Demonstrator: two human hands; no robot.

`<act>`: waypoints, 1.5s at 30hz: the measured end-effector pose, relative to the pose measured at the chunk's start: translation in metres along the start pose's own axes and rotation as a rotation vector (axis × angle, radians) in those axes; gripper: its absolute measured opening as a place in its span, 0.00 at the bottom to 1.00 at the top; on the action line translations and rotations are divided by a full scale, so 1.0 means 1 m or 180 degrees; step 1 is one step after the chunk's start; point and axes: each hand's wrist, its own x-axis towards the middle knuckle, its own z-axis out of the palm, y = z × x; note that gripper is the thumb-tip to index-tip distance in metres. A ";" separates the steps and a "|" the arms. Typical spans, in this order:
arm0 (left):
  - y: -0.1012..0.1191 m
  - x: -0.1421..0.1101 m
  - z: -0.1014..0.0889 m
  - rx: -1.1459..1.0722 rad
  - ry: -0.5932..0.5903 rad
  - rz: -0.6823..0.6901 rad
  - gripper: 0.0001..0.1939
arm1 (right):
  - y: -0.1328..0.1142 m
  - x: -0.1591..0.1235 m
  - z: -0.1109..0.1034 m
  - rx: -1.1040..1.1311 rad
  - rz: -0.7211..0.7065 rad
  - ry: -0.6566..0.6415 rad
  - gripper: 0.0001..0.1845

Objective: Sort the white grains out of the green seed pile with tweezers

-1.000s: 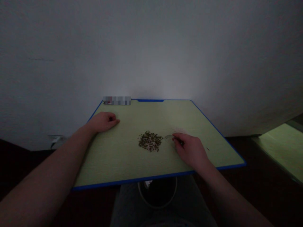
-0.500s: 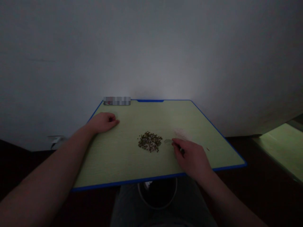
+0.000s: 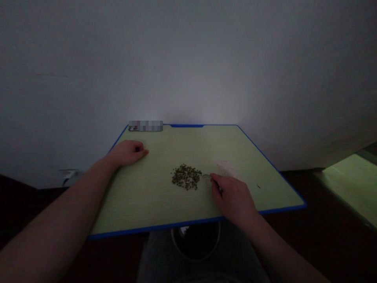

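Observation:
A loose pile of small dark green and brown grains (image 3: 186,177), mixed with some pale ones, lies spread in the middle of the light green table (image 3: 141,196). Just right of it, my right hand (image 3: 234,196) pinches a small, thin, pale tool with curved prongs (image 3: 206,176). The prongs point left at the pile's edge; I cannot tell its exact kind. Beyond my right hand lies a scatter of fine whitish grains (image 3: 226,168), partly hidden by the hand. My left hand (image 3: 129,152) rests on the table's left side, curled in a loose fist with nothing visible in it.
A blue rim (image 3: 129,231) edges the table. At the far left corner lies a flat, blurred-out object (image 3: 145,125). A thin dark sliver (image 3: 258,186) lies on the right. Below the near edge, a round dark bin (image 3: 196,259) stands between my legs. A wall (image 3: 188,63) rises behind.
My right hand has shifted slightly left with the pronged tool, nearer the dark grains. More of the whitish scatter shows. My left hand has stayed still.

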 end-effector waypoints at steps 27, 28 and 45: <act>0.000 -0.001 0.000 0.0098 0.0007 -0.0006 0.20 | 0.003 0.009 0.000 0.0039 0.0226 -0.0102 0.17; 0.000 -0.001 0.000 0.0101 0.0000 -0.0003 0.20 | 0.003 0.007 0.000 0.0040 0.0219 -0.0083 0.17; 0.002 -0.002 0.000 -0.0016 0.0055 0.0047 0.20 | 0.001 0.007 0.002 -0.0030 0.0181 -0.0120 0.18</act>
